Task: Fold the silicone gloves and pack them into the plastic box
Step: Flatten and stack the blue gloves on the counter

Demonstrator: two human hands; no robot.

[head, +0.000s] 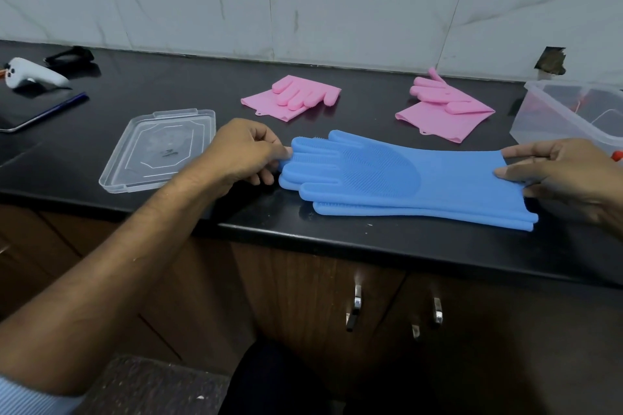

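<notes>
- Progress: two pink gloves already folded and parked at the back of the tabletop (337, 246) – left pink glove (291, 98), right pink glove (444, 108). Neither is in the box yet.
- Blue gloves (404, 178): two stacked, lying flat and full length near the front edge, fingers pointing left, cuffs right. Not folded yet.
- Plastic box (553, 111) sits at the far right, open, partly cut off by the frame. Something red shows inside or behind it; can't tell what. No gloves visible in it.
- Clear lid (158, 150) is off, lying flat, left of the blue gloves.
- Left hand (244, 153): pinching the blue fingertips between thumb and fingers, at the left end of the stack.
- Right hand (559, 172): on the cuff end, thumb on top of the cuff edge and fingers curled at it; looks like a light pinch on the cuff, but the underside is hidden.
- So the stack spans between both hands, one end in each.
- My read: step in hand is squaring up the blue pair before folding fingers over to the cuff.
- Left to do: fold blue, move all gloves into the box, probably lid on.
- Unrelated: white controller (33, 72) and a tablet (37, 108) far left, well clear.
</notes>
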